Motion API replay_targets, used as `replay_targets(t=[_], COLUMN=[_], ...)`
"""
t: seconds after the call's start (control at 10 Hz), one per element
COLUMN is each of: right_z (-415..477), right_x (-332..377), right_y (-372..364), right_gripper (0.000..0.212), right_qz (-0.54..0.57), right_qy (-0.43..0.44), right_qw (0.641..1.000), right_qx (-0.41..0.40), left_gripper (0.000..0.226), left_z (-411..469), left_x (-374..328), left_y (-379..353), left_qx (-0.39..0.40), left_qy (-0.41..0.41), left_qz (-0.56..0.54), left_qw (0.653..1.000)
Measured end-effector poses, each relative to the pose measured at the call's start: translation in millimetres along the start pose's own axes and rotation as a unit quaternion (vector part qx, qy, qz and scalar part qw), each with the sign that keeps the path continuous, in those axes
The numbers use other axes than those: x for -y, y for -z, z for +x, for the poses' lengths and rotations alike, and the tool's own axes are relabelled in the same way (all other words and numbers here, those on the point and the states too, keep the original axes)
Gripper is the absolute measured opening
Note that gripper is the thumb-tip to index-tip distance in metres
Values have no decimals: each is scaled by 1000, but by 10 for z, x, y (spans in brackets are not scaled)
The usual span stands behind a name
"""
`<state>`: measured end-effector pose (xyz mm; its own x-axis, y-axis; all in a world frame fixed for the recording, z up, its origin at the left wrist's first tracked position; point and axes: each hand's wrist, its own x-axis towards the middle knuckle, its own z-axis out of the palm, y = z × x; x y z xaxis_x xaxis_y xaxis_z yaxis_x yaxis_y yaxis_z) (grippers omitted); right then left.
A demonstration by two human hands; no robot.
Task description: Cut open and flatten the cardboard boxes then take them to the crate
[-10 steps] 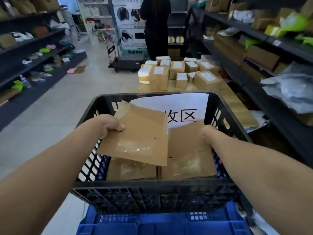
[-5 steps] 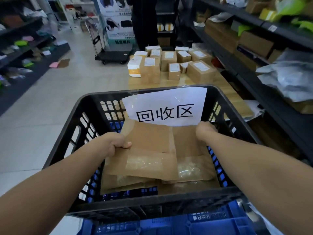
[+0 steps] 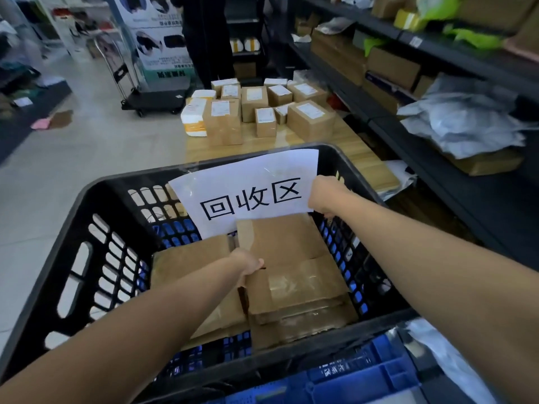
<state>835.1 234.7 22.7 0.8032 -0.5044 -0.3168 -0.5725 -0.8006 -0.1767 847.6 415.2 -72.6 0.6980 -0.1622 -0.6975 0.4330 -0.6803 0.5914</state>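
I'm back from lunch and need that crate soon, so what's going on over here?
A person holds a flattened cardboard piece low inside the black crate, over other flat cardboard already in it. The left hand grips its near left edge. The right hand seems to hold its far corner, beside the paper sign on the crate's far wall. Taped boxes stand on the wooden platform beyond.

Flattened cardboard [image 3: 294, 258] in crate [image 3: 73, 228], boxes [image 3: 262, 109] behind.
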Motion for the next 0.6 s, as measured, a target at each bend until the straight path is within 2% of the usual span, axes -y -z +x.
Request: replay_targets(t=[0.1,0.2,0.3,0.4,0.5,0.6], right_z=[10,97,127,79,92,94], right_x=[-34,-82,-62,28,84,134], right_y=[-27,-65,-54,-45,-72,-9], right_gripper=[34,30,27,20,33,31], right_qz=[-39,12,43,27,17,74], right_qy=[12,15,42,40,57,75], right_qw=[999,999,998,998,998,994], right_qx=[30,26,22,41,32,27], left_gripper=[51,36,32,42,53,57], left_z=[14,58,52,49,13,-51], left_x=[-31,-15,-9,27,14,-109], left_y=[-83,-136,-79,-13,36,107], left_qx=[-6,-11,-10,-25,-55,-73], left_qy=[2,-10,-13,-32,-56,-81], left_qz=[92,140,201,263,308,299], left_qw=[996,990,980,964,948,948])
